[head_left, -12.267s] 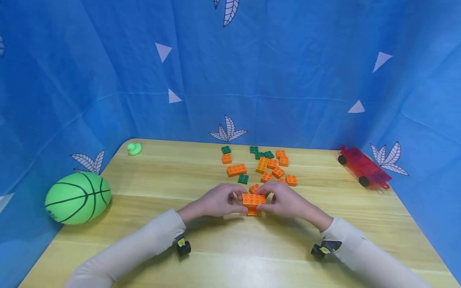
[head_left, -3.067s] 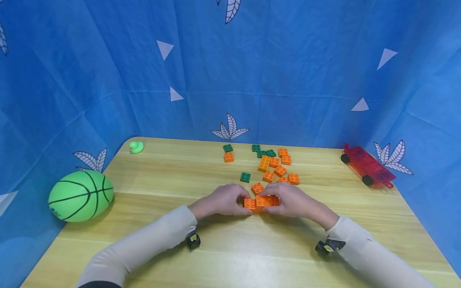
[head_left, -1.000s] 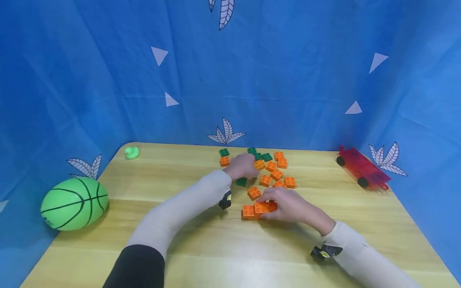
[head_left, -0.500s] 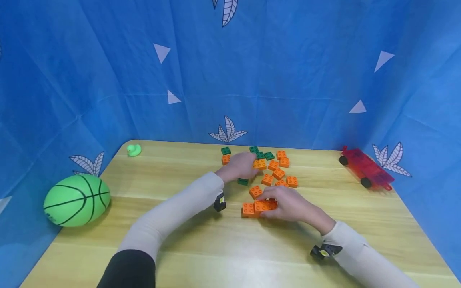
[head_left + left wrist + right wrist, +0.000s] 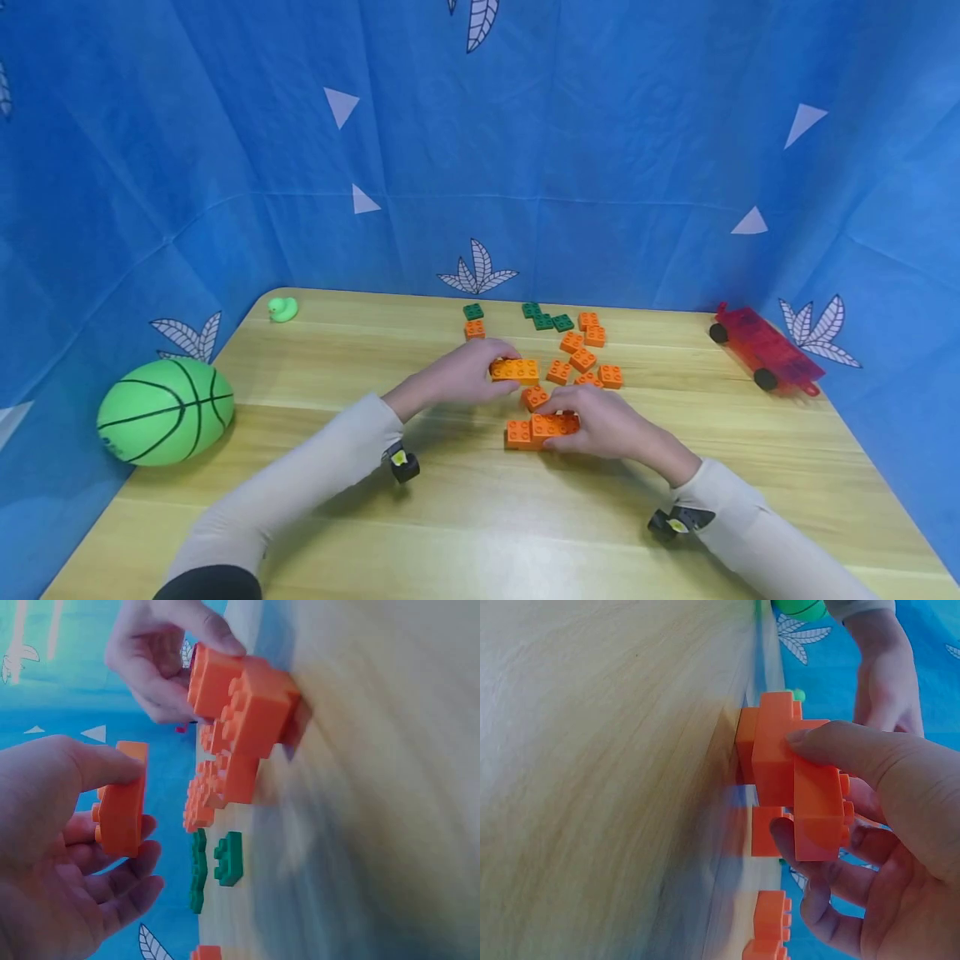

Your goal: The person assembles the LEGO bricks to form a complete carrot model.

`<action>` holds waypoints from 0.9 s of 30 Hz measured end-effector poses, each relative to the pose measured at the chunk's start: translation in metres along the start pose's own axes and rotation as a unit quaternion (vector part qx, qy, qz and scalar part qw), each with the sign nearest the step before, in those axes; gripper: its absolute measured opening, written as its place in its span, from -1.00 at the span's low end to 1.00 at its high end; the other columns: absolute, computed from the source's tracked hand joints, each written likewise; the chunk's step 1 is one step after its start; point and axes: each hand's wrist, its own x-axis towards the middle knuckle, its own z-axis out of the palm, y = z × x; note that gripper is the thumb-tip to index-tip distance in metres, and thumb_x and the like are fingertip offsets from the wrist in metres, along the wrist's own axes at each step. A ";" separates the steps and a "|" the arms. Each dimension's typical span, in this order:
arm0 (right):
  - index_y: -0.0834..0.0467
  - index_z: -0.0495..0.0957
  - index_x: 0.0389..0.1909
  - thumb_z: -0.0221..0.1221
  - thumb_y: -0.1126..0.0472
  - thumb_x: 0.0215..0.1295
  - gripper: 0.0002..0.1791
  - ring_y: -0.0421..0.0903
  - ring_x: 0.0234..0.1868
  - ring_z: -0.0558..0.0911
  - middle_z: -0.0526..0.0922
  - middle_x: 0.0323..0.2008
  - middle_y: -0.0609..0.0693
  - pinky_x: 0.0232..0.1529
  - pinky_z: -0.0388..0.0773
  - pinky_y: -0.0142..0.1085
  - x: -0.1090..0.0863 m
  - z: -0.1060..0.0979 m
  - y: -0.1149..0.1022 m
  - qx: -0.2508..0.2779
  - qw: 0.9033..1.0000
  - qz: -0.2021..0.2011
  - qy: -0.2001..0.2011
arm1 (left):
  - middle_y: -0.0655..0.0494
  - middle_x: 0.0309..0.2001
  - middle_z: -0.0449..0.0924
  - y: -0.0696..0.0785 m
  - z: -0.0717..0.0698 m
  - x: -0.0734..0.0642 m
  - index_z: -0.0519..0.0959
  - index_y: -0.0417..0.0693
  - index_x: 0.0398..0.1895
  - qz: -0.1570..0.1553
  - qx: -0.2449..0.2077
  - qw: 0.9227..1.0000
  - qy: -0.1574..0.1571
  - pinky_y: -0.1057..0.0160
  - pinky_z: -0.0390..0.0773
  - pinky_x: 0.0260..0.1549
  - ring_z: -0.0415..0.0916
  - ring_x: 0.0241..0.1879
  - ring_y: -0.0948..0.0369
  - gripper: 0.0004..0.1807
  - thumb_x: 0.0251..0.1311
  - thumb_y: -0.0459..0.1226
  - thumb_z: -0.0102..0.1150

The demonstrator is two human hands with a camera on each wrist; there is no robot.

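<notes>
The left hand [image 5: 467, 372] pinches a yellow-orange, rectangular plastic brick [image 5: 516, 372] above the wood-grained surface [image 5: 465, 542], studs uncovered. Rightward, a stepped orange plastic-brick assembly [image 5: 542, 431] shows its left end because the right hand [image 5: 606, 423] grips its right, seemingly steadying it.

orange bricks [image 5: 517, 371], green bricks [image 5: 563, 322], black-lined green ball [image 5: 165, 412], black-wheeled red toy [image 5: 767, 343], white-patterned blue curtain [image 5: 615, 142]
</notes>
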 end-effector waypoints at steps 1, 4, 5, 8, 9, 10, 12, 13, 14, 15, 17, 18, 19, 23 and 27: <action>0.01 0.74 0.04 0.46 0.00 0.20 -0.61 -0.35 -0.48 0.29 0.70 -0.25 -0.23 -0.48 0.25 -0.46 0.000 0.000 0.000 0.002 1.000 -0.001 0.001 | 0.07 0.31 0.59 -0.001 0.001 -0.005 0.55 -0.02 0.32 -0.001 -0.003 1.000 -0.004 0.04 0.49 0.36 0.50 0.32 0.10 -0.49 0.37 -0.07 0.28; 0.00 0.74 0.04 0.46 0.00 0.20 -0.61 -0.34 -0.49 0.29 0.69 -0.27 -0.25 -0.48 0.24 -0.45 0.000 0.002 0.000 0.005 1.000 0.001 0.003 | 0.05 0.35 0.55 -0.001 0.002 -0.017 0.54 -0.01 0.33 -0.003 -0.011 1.000 -0.014 0.02 0.45 0.40 0.46 0.37 0.07 -0.48 0.36 -0.07 0.28; -0.01 0.74 0.04 0.46 0.00 0.20 -0.61 -0.34 -0.48 0.29 0.69 -0.27 -0.25 -0.48 0.24 -0.45 0.000 0.002 0.000 0.005 1.000 0.003 0.003 | 0.05 0.37 0.54 -0.001 0.003 -0.020 0.53 0.00 0.34 -0.003 -0.011 1.000 -0.017 0.01 0.42 0.42 0.44 0.39 0.06 -0.47 0.36 -0.06 0.28; -0.01 0.74 0.04 0.46 0.00 0.20 -0.61 -0.34 -0.48 0.30 0.68 -0.28 -0.25 -0.47 0.25 -0.44 0.000 0.002 0.000 0.005 1.000 0.005 0.004 | 0.05 0.38 0.53 -0.001 0.007 -0.028 0.52 0.01 0.35 0.005 -0.009 1.000 -0.026 0.01 0.42 0.43 0.44 0.40 0.06 -0.46 0.36 -0.04 0.28; -0.01 0.74 0.04 0.46 0.00 0.20 -0.61 -0.33 -0.48 0.30 0.68 -0.29 -0.24 -0.47 0.25 -0.44 0.000 0.003 0.000 0.005 1.000 0.006 0.004 | 0.06 0.37 0.54 -0.001 0.008 -0.030 0.52 0.01 0.35 0.009 -0.008 1.000 -0.028 0.02 0.42 0.42 0.44 0.39 0.07 -0.46 0.36 -0.05 0.28; 0.00 0.74 0.04 0.46 0.00 0.20 -0.61 -0.33 -0.48 0.30 0.68 -0.29 -0.25 -0.47 0.25 -0.44 0.000 0.003 0.000 0.005 1.000 0.007 0.005 | 0.05 0.36 0.54 -0.001 0.010 -0.031 0.52 0.00 0.36 0.015 -0.006 0.999 -0.030 0.02 0.43 0.42 0.45 0.38 0.07 -0.46 0.36 -0.05 0.28; 0.01 0.75 0.04 0.46 0.00 0.19 -0.60 -0.33 -0.48 0.30 0.66 -0.31 -0.25 -0.48 0.25 -0.44 0.001 0.003 -0.001 0.004 1.000 0.008 0.006 | 0.05 0.36 0.55 -0.002 0.013 -0.033 0.52 0.01 0.36 0.022 -0.002 0.999 -0.035 0.02 0.43 0.42 0.45 0.38 0.06 -0.46 0.36 -0.06 0.29; 0.02 0.75 0.04 0.47 0.00 0.19 -0.60 -0.33 -0.49 0.29 0.64 -0.34 -0.25 -0.48 0.24 -0.44 0.001 0.003 -0.001 0.003 1.000 0.008 0.006 | 0.05 0.35 0.55 -0.002 0.015 -0.034 0.53 0.01 0.36 0.026 -0.001 0.999 -0.037 0.03 0.44 0.41 0.46 0.37 0.07 -0.46 0.36 -0.06 0.28; 0.02 0.75 0.03 0.47 0.00 0.19 -0.60 -0.33 -0.49 0.28 0.62 -0.35 -0.25 -0.48 0.23 -0.45 0.001 0.003 -0.001 0.002 1.000 0.009 0.007 | 0.04 0.35 0.55 -0.002 0.016 -0.034 0.53 0.01 0.35 0.027 -0.001 0.999 -0.040 0.03 0.44 0.40 0.46 0.36 0.07 -0.46 0.35 -0.07 0.28; 0.03 0.75 0.03 0.47 0.00 0.18 -0.60 -0.33 -0.49 0.28 0.63 -0.34 -0.25 -0.48 0.23 -0.45 0.001 0.003 -0.001 0.002 1.000 0.009 0.007 | 0.05 0.33 0.57 -0.002 0.018 -0.035 0.54 0.01 0.35 0.030 0.001 0.999 -0.043 0.05 0.47 0.38 0.49 0.33 0.09 -0.47 0.35 -0.08 0.29; 0.03 0.75 0.03 0.47 0.00 0.18 -0.60 -0.33 -0.49 0.28 0.64 -0.33 -0.25 -0.48 0.21 -0.45 0.001 0.002 -0.001 0.001 1.000 0.009 0.009 | 0.06 0.31 0.58 -0.001 0.021 -0.035 0.56 0.03 0.32 0.036 0.002 0.998 -0.048 0.10 0.51 0.32 0.51 0.27 0.14 -0.50 0.35 -0.09 0.29; 0.03 0.75 0.03 0.47 0.00 0.18 -0.60 -0.33 -0.48 0.28 0.65 -0.31 -0.24 -0.48 0.21 -0.45 0.001 0.002 -0.001 0.001 1.000 0.008 0.010 | 0.08 0.30 0.59 -0.001 0.023 -0.035 0.56 0.03 0.31 0.038 0.003 0.998 -0.051 0.13 0.52 0.29 0.52 0.24 0.16 -0.51 0.35 -0.09 0.29; 0.03 0.75 0.03 0.47 0.00 0.18 -0.60 -0.33 -0.48 0.28 0.65 -0.31 -0.24 -0.48 0.20 -0.45 0.001 0.002 -0.001 0.002 1.000 0.008 0.011 | 0.09 0.28 0.60 -0.001 0.024 -0.035 0.57 0.04 0.29 0.040 0.002 0.998 -0.053 0.15 0.53 0.26 0.52 0.21 0.18 -0.52 0.34 -0.10 0.30; 0.03 0.74 0.04 0.47 0.00 0.18 -0.58 -0.33 -0.47 0.29 0.67 -0.30 -0.24 -0.47 0.20 -0.45 0.001 0.003 0.000 0.003 1.000 0.006 0.012 | 0.11 0.30 0.59 -0.002 0.026 -0.035 0.58 0.06 0.27 0.040 0.002 0.997 -0.061 0.15 0.52 0.27 0.52 0.22 0.19 -0.54 0.35 -0.09 0.29; 0.03 0.74 0.05 0.47 -0.01 0.18 -0.58 -0.33 -0.48 0.29 0.66 -0.31 -0.25 -0.47 0.21 -0.45 0.001 0.004 0.000 0.001 1.000 0.007 0.013 | 0.10 0.31 0.58 -0.002 0.027 -0.036 0.58 0.06 0.28 0.040 -0.003 0.997 -0.066 0.16 0.51 0.28 0.51 0.22 0.20 -0.54 0.34 -0.10 0.30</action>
